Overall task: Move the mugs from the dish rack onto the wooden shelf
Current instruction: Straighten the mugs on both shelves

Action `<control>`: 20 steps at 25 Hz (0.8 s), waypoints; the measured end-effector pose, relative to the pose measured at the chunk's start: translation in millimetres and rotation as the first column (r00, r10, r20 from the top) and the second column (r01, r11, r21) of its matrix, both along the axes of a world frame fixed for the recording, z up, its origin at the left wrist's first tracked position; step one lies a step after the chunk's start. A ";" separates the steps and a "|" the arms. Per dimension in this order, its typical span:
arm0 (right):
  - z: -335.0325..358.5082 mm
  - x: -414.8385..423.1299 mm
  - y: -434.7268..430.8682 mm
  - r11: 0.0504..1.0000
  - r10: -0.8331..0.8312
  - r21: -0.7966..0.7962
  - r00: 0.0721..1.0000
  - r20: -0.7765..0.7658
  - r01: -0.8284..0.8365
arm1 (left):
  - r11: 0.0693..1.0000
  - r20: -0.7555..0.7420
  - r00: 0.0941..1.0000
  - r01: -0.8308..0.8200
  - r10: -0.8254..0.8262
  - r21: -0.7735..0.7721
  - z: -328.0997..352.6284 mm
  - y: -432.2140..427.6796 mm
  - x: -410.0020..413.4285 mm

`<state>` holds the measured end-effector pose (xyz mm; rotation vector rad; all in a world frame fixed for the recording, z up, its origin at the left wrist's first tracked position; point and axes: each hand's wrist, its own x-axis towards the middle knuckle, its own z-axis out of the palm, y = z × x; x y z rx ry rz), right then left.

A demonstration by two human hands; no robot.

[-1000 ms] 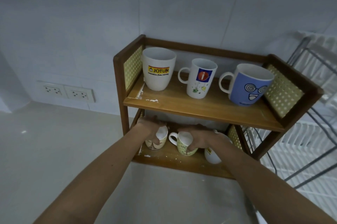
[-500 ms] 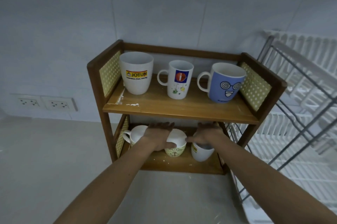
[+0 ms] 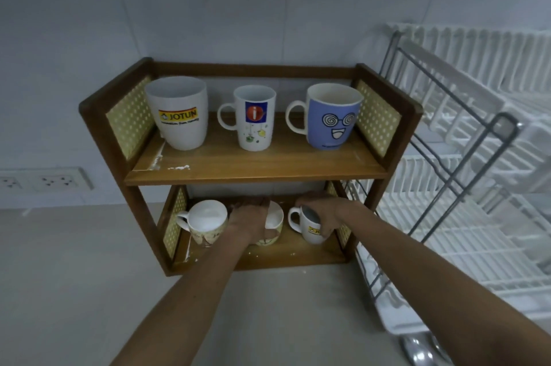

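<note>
While both hands rest on mugs on the lower tier, the step in hand is placement.

The wooden shelf (image 3: 253, 170) stands at centre frame on the worktop (image 3: 74, 291), with three mugs upright on its upper tier: a white handleless cup (image 3: 179, 115), a white mug with a red and blue badge (image 3: 254, 119) and a blue face mug (image 3: 332, 116). On the lower tier, a patterned mug (image 3: 205, 224) stands free at the left; the left hand (image 3: 249, 221) wraps the middle mug (image 3: 272, 225), and the right hand (image 3: 325, 216) clasps the small white mug (image 3: 310, 224) at the right. The dish rack (image 3: 465, 175), right of frame, shows no mugs in its visible part (its near end is cut off). Judged next: confirm each base sits flat, open both hands, and withdraw clear of the upper board.
</note>
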<state>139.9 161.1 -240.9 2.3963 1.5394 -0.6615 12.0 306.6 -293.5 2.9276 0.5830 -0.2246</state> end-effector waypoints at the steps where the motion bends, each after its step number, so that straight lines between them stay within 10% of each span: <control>1: 0.1 -0.7 -0.1 1.000 0.017 0.009 1.000 0.003 -0.017 | 1.000 0.003 1.000 0.007 -0.007 -0.001 -0.1 0.1 -1.0; 12: -25.7 -6.5 -5.6 0.997 -0.060 0.064 0.988 0.145 0.051 | 0.997 -0.008 1.000 0.015 -0.014 0.077 -19.8 -6.0 -14.5; 20: -75.1 -84.4 -61.3 0.789 -0.258 0.606 0.952 0.167 0.107 | 0.994 0.227 0.973 -0.064 0.043 0.089 -47.0 -53.6 -56.4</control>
